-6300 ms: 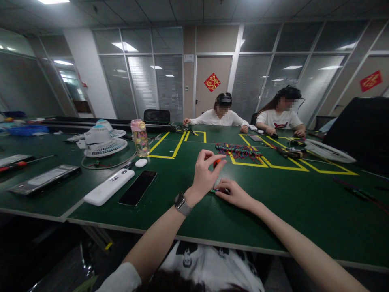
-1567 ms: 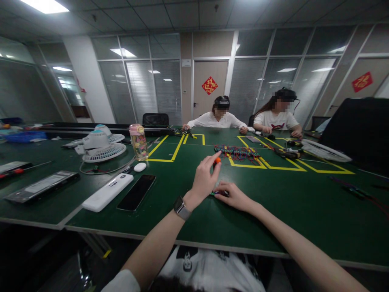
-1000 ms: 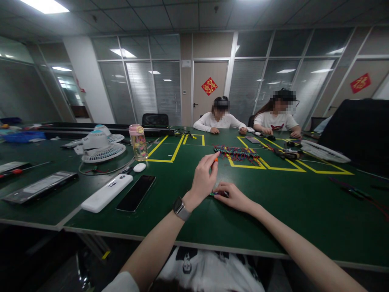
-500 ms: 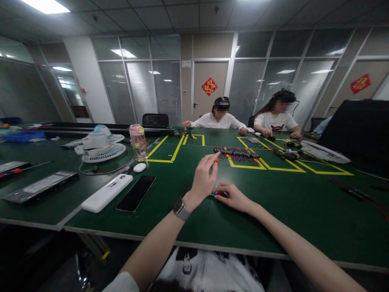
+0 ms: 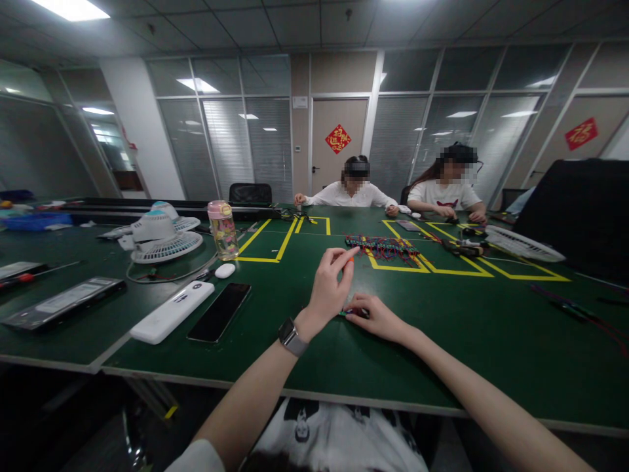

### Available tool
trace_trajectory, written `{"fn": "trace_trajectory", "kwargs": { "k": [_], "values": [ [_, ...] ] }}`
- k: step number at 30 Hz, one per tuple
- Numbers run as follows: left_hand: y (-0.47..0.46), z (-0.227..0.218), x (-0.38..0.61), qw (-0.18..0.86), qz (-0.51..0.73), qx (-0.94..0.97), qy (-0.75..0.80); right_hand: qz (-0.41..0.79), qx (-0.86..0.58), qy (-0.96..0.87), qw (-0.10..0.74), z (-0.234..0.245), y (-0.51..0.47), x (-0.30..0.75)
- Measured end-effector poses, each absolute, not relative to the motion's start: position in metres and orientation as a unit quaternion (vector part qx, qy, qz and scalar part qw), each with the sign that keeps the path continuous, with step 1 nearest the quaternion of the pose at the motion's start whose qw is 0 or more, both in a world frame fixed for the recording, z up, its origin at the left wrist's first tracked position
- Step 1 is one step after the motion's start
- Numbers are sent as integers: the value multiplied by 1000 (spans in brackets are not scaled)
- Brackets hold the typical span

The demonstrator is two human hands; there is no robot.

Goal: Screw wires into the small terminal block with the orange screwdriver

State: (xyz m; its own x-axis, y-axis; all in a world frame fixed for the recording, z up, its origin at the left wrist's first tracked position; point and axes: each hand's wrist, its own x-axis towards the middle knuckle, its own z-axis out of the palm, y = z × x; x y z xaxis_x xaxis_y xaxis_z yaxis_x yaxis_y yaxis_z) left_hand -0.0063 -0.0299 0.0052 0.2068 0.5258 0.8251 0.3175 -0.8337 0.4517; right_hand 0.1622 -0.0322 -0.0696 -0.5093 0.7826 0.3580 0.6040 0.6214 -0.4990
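My left hand (image 5: 330, 283), with a watch (image 5: 291, 335) on its wrist, is raised above the green table. Its fingers are bent around a slim object with an orange end (image 5: 350, 260), mostly hidden by the hand. Just below and to the right, my right hand (image 5: 374, 317) rests low on the tabletop, fingertips pinched on a small green piece (image 5: 343, 314). Only an edge of that piece shows, so its kind is unclear. Beyond both hands lies a row of small circuit boards with red and blue wires (image 5: 386, 248).
To the left lie a black phone (image 5: 219, 313), a white power bank (image 5: 173, 312) and a white round-cornered case (image 5: 225, 271). A pink-lidded bottle (image 5: 223, 231) and a white fan (image 5: 166, 237) stand behind them. Two people sit across the table (image 5: 275, 357), which bears yellow tape outlines (image 5: 255, 259).
The index finger of my left hand has stretched slightly further to the right. My right hand stays at the small green piece. The view has shifted a little.
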Motion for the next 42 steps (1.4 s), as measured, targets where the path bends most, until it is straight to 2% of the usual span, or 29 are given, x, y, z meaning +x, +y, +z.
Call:
{"fn": "trace_trajectory", "kwargs": {
  "k": [5,11,18,25,42],
  "values": [
    [-28,4,-6,111,567,777,251,151,-405,-856,283,-71,-32,163],
    [-29,4,-6,75,581,755,294,152,-409,-854,282,-70,-33,162],
    [-29,5,-6,125,573,770,251,157,-405,-856,280,-68,-34,162],
    [-31,7,-6,100,564,770,282,153,-406,-856,280,-69,-33,162],
    [-28,5,-6,122,569,771,259,161,-404,-855,284,-71,-32,162]
  ]
}}
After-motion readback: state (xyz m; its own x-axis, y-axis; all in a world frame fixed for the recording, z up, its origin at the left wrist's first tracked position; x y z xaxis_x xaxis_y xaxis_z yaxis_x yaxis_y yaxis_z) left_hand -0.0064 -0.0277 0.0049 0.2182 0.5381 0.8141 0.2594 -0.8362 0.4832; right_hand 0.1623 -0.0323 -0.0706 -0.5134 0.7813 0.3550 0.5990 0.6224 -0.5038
